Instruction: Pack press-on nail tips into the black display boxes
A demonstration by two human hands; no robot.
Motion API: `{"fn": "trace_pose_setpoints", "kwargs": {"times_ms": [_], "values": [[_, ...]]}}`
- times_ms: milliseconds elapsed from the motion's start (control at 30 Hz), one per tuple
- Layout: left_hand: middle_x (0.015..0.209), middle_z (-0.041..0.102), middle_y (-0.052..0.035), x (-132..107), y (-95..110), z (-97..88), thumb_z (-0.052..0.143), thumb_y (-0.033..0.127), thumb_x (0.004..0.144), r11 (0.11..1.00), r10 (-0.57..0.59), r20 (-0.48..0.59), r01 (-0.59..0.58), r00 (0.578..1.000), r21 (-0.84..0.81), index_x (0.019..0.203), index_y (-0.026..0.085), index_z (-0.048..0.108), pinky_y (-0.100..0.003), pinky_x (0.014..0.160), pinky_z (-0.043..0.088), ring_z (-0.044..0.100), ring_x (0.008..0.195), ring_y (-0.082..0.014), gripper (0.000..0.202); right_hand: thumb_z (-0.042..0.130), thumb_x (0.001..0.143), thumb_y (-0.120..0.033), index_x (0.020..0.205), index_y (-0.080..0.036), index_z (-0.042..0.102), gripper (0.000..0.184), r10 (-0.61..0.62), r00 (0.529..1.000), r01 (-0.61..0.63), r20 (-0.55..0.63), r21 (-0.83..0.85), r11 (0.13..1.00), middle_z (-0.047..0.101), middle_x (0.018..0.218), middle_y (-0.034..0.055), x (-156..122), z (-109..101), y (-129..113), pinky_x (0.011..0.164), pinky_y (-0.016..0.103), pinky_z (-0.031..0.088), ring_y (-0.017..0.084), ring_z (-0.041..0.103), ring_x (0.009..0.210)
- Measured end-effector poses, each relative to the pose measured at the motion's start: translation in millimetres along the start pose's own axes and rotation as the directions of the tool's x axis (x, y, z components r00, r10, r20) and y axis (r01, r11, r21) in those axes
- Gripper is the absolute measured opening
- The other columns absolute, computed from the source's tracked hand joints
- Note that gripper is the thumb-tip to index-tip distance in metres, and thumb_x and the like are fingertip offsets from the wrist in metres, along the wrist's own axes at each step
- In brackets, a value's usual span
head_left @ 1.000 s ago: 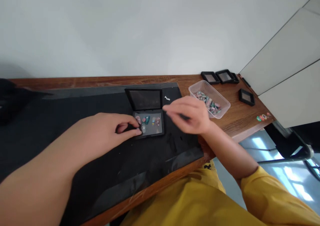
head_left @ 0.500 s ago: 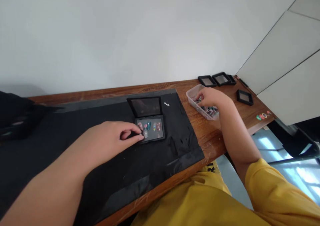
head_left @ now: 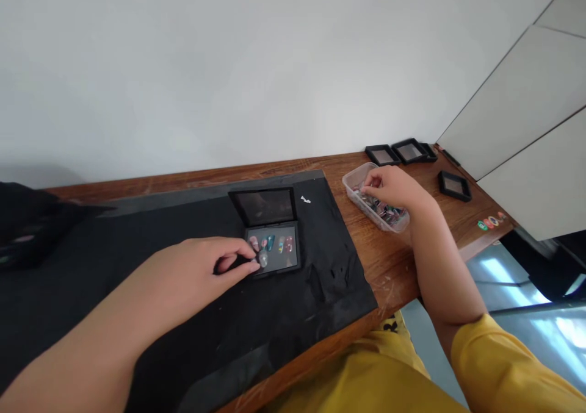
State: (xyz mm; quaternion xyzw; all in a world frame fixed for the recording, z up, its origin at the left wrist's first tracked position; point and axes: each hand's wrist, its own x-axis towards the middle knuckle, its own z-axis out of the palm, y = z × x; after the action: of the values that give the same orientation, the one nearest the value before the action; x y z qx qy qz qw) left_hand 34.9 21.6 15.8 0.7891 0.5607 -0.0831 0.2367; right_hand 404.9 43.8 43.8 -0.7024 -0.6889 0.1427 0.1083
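Close to the body, on the black mat [head_left: 284, 315] over the wooden tabletop [head_left: 384, 260], the left hand [head_left: 196, 272] pinches with narrow fingers [head_left: 249, 268] the near left corner of the open black case [head_left: 266, 207]. Coloured false nails [head_left: 274, 243] lie in a row inside it. Further right, the right hand [head_left: 389, 187] reaches into the clear tub [head_left: 354, 192] with fingers curled; if they hold something, I cannot tell. Behind lie small black boxes [head_left: 409, 150].

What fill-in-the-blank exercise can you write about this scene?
The left hand touches a black case whose lid is ____.
The case lies on a ____ mat.
The right hand, in the clear tub, has a ____ sleeve.
Missing words: open; black; yellow.
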Motion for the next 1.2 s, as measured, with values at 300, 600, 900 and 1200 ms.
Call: {"fn": "trace_pose_setpoints", "kwargs": {"times_ms": [300, 600, 900, 1200], "values": [[0.075, 0.066, 0.0, -1, -2, 0.8, 0.035, 0.071, 0.078, 1.0, 0.012, -0.009, -0.012, 1.0, 0.016, 0.093, 0.033, 0.074, -0.034, 0.063, 0.037, 0.061, 0.067, -0.0221, 0.056, 0.07, 0.083, -0.023, 0.094, -0.018, 0.082, 0.017, 0.001, 0.99, 0.013, -0.14, 0.098, 0.995, 0.079, 0.091, 0.0074, -2, -5, 3, 0.073, 0.033, 0.049, 0.019, 0.068, 0.079], [0.076, 0.066, 0.0013, -1, -1, 1.0, 0.04, 0.072, 0.076, 1.0, 0.024, -0.006, -0.024, 1.0, 0.01, 0.092, 0.032, 0.072, -0.033, 0.063, 0.038, 0.061, 0.068, -0.021, 0.053, 0.071, 0.081, -0.028, 0.09, -0.018, 0.082, 0.017, -0.044, 0.962, 0.074, -0.269, 0.1, 0.992, 0.077, 0.081, 0.0054, -3, -8, 3, 0.068, 0.031, 0.045, 0.017, 0.064, 0.071], [0.072, 0.065, 0.0015, -1, 1, 2.5, 0.039, 0.068, 0.078, 0.999, 0.046, -0.036, -0.046, 0.998, 0.016, 0.088, 0.033, 0.072, -0.033, 0.06, 0.035, 0.06, 0.064, -0.0206, 0.049, 0.065, 0.081, -0.021, 0.089, -0.018, 0.078, 0.016, -0.25, 0.805, 0.397, -0.538, 0.175, 0.901, 0.065, 0.067, -0.0021, -11, -4, -12, 0.059, 0.027, 0.042, 0.01, 0.05, 0.055], [0.069, 0.064, 0.0039, -4, 1, 1.3, 0.038, 0.075, 0.076, 0.998, 0.011, -0.013, -0.012, 1.0, -0.064, 0.094, 0.034, 0.072, -0.033, 0.061, 0.039, 0.061, 0.063, -0.0202, 0.056, 0.065, 0.09, -0.02, 0.091, -0.02, 0.075, 0.01, -0.429, 0.702, 0.617, -0.568, 0.183, 0.766, 0.073, 0.073, -0.0013, -38, 15, -57, 0.06, 0.023, 0.049, 0.01, 0.063, 0.061]]}}
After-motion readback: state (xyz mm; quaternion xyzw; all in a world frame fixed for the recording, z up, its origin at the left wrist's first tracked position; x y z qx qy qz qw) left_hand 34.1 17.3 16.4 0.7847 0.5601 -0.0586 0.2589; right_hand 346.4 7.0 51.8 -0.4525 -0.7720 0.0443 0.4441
